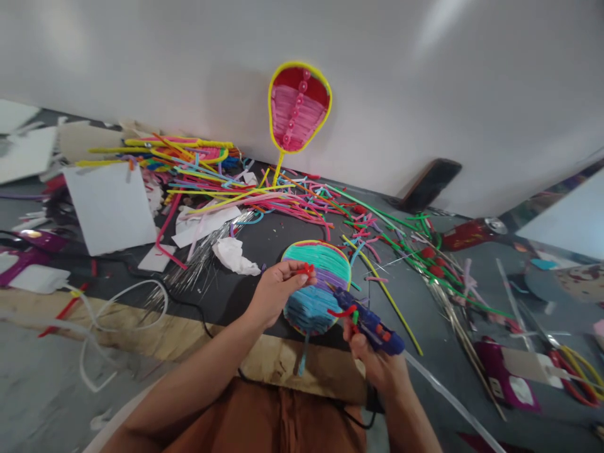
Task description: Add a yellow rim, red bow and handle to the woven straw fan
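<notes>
My left hand (278,288) is closed in a pinch on a small red pipe-cleaner piece (307,270), held over a round disc (317,283) of teal, purple and blue pipe cleaners. My right hand (372,358) grips a blue glue gun (370,322) whose nozzle points at the disc; a short red piece and a green piece stick out beside the gun. The disc lies on the dark table (264,242) and has a stem hanging toward me.
A finished red and pink disc with a yellow rim (299,108) leans on the white wall. Loose coloured pipe cleaners (283,198) cover the table. White paper (108,207), crumpled tissue (233,255), a red can (472,233), a phone (431,184) and cables (117,302) lie around.
</notes>
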Demonstrator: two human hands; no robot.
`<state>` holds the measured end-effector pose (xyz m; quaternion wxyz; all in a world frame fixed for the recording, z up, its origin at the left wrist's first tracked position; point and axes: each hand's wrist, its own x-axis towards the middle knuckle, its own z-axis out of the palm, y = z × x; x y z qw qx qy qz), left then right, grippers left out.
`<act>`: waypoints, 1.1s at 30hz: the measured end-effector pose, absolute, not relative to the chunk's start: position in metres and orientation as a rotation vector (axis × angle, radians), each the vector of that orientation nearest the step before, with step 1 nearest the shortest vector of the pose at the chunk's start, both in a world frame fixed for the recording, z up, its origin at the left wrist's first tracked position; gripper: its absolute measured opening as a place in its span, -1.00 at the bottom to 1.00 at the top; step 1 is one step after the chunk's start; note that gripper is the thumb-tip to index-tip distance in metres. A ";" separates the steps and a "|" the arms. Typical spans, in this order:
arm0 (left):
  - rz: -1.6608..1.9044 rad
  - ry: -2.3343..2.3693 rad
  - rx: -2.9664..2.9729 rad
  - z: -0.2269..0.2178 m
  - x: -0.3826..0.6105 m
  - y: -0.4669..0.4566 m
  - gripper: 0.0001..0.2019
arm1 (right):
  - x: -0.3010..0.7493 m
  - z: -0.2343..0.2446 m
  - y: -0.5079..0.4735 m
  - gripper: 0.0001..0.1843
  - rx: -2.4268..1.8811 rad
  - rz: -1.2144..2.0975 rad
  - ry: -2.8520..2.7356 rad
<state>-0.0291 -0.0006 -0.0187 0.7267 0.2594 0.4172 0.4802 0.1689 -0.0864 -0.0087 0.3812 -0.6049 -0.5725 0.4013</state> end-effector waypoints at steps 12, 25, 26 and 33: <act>0.992 1.482 1.660 0.000 -0.032 0.010 -0.76 | 0.281 -0.008 -0.068 -0.53 -2.480 0.061 -1.422; 0.675 1.590 2.191 -0.005 -0.021 0.038 -0.73 | 0.306 -0.036 -0.063 -0.43 -2.622 0.044 -1.539; 0.665 1.588 2.206 -0.006 -0.020 0.042 -0.73 | 0.308 -0.039 -0.063 -0.42 -2.570 0.004 -1.584; 0.559 1.533 2.283 -0.017 -0.008 0.066 -0.73 | 0.321 -0.061 -0.069 -0.39 -2.306 -0.057 -1.808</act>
